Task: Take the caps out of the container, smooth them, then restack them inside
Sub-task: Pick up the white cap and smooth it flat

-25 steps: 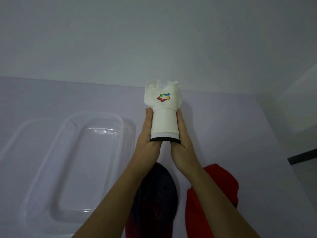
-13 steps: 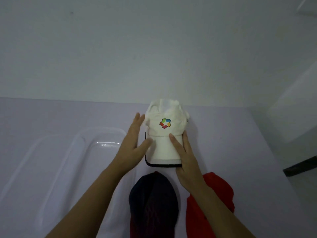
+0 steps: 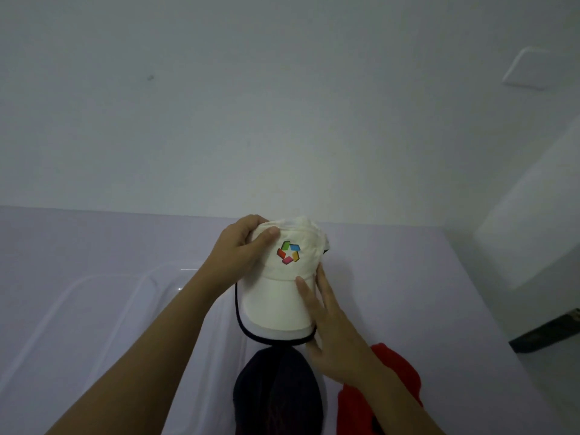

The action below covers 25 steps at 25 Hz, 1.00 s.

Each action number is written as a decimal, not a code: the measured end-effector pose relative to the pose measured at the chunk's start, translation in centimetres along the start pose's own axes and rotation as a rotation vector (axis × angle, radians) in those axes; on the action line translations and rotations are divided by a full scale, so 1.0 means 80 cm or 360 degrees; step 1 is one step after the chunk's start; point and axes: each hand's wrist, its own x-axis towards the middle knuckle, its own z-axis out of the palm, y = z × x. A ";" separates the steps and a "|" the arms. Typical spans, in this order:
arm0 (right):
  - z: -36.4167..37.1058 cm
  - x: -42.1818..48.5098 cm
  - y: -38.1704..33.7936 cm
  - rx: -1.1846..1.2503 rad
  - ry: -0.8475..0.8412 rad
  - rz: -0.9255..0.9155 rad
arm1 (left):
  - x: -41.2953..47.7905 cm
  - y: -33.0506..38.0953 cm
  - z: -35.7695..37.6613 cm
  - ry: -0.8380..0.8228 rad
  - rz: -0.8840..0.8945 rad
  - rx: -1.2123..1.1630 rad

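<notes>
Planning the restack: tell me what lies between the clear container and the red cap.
The dark cap lies between the clear container and red cap; head view.

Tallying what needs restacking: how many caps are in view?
3. White cap between left hand and right hand, dark cap nearer the camera, red cap right of it, partly covered. Others may lie off-frame.

Body in view: left hand (image 3: 238, 252), right hand (image 3: 332, 334), left forearm (image 3: 150, 350), right forearm (image 3: 395, 403). Both hands bare. Both forearms bare along their whole visible length, down to the bottom frame edge where they leave view. Anything worn above that edge is out of frame, cannot tell. Fingers (image 3: 306, 293) slim. Nails appear short and plain, but dim light and soft focus leave finer detail unresolved.
</notes>
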 end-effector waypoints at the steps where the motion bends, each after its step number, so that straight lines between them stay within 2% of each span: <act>1: -0.009 0.001 -0.003 0.0060 -0.0033 0.0063 | -0.001 0.001 -0.002 0.0010 0.0017 -0.0001; 2: -0.021 0.006 -0.008 0.0135 0.0071 0.0104 | -0.002 0.002 -0.004 0.0008 0.0035 -0.0006; 5: -0.053 0.040 -0.026 0.0199 0.0776 0.0118 | -0.006 0.011 -0.001 0.0007 0.0111 -0.0022; 6: -0.062 0.054 -0.035 0.0274 0.0834 0.0144 | -0.007 0.015 0.004 0.0021 0.0132 -0.0042; 9: -0.079 0.086 -0.059 0.0611 0.0567 0.0264 | -0.008 0.026 0.016 0.0157 0.0173 -0.0117; 11: -0.087 0.096 -0.068 0.0710 0.0471 0.0357 | -0.008 0.028 0.018 0.0295 0.0222 -0.0049; 13: -0.087 0.097 -0.074 0.0798 0.0374 0.0423 | -0.010 0.027 0.013 0.0320 0.0223 0.0008; 16: -0.078 0.091 -0.066 0.0812 0.0434 0.0427 | -0.011 0.024 0.004 0.0221 0.0105 -0.0155; 18: -0.072 0.084 -0.058 0.0851 0.0493 0.0476 | -0.012 0.028 -0.004 0.0244 0.0060 -0.0339; 21: -0.060 0.069 -0.038 0.1452 0.0369 0.0616 | -0.006 0.034 -0.015 0.0342 0.0013 -0.0548; 25: -0.035 0.053 -0.054 0.1907 0.0156 0.0532 | 0.002 0.037 -0.007 0.0512 0.0006 -0.0385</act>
